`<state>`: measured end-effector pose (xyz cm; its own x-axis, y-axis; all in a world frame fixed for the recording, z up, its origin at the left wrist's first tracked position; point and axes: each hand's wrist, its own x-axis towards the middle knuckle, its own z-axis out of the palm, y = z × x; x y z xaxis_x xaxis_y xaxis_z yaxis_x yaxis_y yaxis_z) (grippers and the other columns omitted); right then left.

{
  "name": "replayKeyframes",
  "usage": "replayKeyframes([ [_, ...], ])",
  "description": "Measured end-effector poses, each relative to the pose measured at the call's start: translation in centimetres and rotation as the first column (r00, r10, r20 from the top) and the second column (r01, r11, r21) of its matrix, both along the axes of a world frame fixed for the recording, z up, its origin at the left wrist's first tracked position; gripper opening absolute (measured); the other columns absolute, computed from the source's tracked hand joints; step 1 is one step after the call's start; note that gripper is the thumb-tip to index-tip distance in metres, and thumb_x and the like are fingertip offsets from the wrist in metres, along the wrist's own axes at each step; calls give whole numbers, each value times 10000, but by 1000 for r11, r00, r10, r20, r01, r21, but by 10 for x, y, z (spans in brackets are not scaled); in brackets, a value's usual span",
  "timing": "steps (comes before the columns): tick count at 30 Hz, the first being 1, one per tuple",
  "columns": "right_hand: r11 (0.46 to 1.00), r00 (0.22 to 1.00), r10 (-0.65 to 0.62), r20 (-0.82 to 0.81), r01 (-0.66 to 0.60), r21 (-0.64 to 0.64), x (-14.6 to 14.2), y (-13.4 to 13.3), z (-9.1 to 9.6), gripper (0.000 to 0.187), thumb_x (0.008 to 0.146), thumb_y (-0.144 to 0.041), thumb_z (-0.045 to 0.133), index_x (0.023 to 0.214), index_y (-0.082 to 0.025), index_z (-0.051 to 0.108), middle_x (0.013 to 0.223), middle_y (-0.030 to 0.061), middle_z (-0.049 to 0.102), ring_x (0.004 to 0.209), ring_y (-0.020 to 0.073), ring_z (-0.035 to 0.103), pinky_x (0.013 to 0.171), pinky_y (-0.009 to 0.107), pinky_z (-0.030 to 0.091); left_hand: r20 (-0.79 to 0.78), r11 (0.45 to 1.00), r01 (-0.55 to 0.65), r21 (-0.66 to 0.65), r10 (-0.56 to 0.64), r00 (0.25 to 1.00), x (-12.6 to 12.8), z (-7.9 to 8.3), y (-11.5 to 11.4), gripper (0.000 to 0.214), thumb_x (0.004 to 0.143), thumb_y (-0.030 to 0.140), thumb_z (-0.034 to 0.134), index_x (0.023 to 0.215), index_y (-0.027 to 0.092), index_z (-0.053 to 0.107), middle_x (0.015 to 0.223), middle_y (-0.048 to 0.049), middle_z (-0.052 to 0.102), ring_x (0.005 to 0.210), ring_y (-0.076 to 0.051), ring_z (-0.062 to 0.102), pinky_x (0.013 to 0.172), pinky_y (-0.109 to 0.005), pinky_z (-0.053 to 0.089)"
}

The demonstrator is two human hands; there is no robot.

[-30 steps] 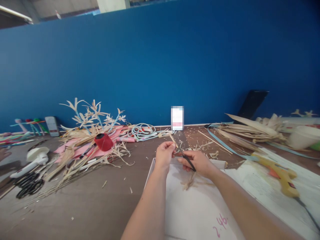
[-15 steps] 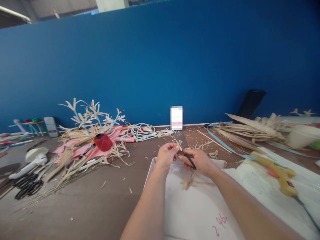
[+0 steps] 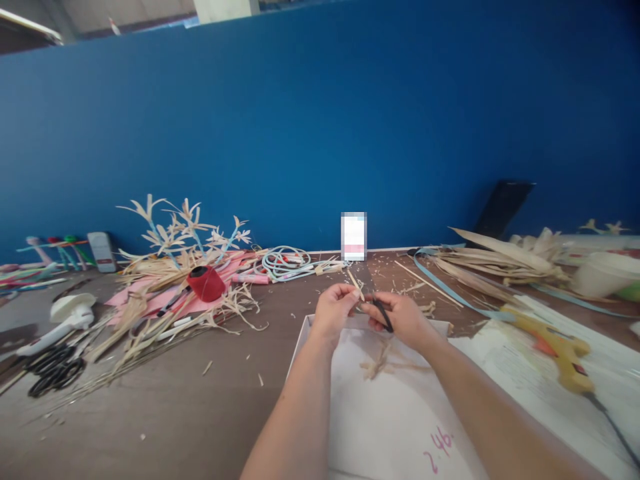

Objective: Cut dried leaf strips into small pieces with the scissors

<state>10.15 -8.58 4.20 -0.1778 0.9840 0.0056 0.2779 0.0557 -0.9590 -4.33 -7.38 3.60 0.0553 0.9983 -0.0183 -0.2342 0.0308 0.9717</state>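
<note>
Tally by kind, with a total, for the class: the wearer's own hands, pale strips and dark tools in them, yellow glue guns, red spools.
Own hands (left hand, right hand): 2
Held pale strip: 1
Held dark tool: 1
Yellow glue gun: 1
Red spool: 1
Total: 6

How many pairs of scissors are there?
At least 2: the scissors in the right hand, and a black-handled pair on the table at far left. It's tangled there, so more may be hidden.
</note>
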Motion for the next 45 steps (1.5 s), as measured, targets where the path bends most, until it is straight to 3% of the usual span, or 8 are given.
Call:
replayKeyframes([
  [3, 985, 980, -166, -107, 169, 20, 4, 3, 0, 389, 656, -404, 663, 975, -185, 630, 603, 10, 619, 563, 153, 559, 539, 265, 434, -1, 1000, 2, 16, -2, 1000, 0, -1, 0, 204, 642, 297, 645, 747, 133, 584, 705, -19, 575, 620, -80, 506, 561, -193, 401],
  [6, 973, 952, -194, -235, 217, 77, 6, 5, 0, 442, 653, -377, 670, 1054, -204, 601, 730, 23, 629, 641, 158, 567, 550, 264, 433, 0, 998, 57, 7, -57, 998, 1, -3, 0, 206, 645, 304, 645, 746, 140, 573, 699, -20, 581, 621, -84, 509, 564, -200, 404],
  [11, 984, 917, -128, -377, 166, 71, 3, 5, -3, 449, 654, -299, 666, 1081, -215, 558, 835, 24, 608, 606, 122, 556, 566, 265, 441, -77, 982, 189, -21, -190, 979, 4, -4, -3, 186, 638, 284, 642, 725, 136, 572, 689, -18, 577, 589, -75, 495, 546, -199, 392],
  [16, 973, 921, -160, -356, 207, 98, 0, 6, -5, 402, 630, -251, 639, 1020, -200, 556, 766, -7, 555, 498, 87, 506, 503, 251, 419, -158, 965, 251, -76, -261, 952, 7, -2, -7, 131, 637, 242, 617, 695, 138, 563, 623, -1, 553, 522, -64, 470, 515, -196, 380],
  [25, 982, 969, -151, -194, 169, 84, 0, 4, -4, 435, 616, -306, 655, 1018, -178, 548, 744, 15, 591, 624, 133, 537, 566, 257, 426, -143, 1000, 16, 21, -13, 990, 8, -7, -1, 272, 620, 362, 667, 800, 162, 632, 702, -24, 609, 587, -92, 503, 503, -197, 366],
  [32, 987, 953, -139, -269, 155, 37, -4, 3, -5, 443, 604, -284, 682, 1015, -178, 556, 739, 4, 593, 649, 126, 532, 597, 249, 413, -139, 999, 30, 12, -28, 990, 7, -6, -1, 283, 624, 381, 668, 772, 140, 665, 685, -30, 613, 529, -68, 442, 480, -191, 325],
  [39, 999, 921, -43, -386, 35, -27, -1, 1, -3, 445, 669, -336, 672, 1075, -199, 549, 693, -15, 559, 544, 89, 459, 475, 211, 301, 22, 988, 150, -45, -149, 989, 4, -9, -1, 364, 649, 407, 652, 903, 149, 679, 697, -37, 601, 517, -47, 392, 496, -182, 311],
  [45, 999, 904, -29, -427, 19, -30, -1, 1, -4, 449, 670, -323, 667, 1082, -197, 540, 721, -7, 548, 569, 96, 460, 459, 208, 276, 114, 982, 177, -69, -169, 979, 4, -6, -2, 344, 614, 400, 690, 855, 155, 671, 730, -39, 604, 566, -59, 450, 514, -180, 315],
])
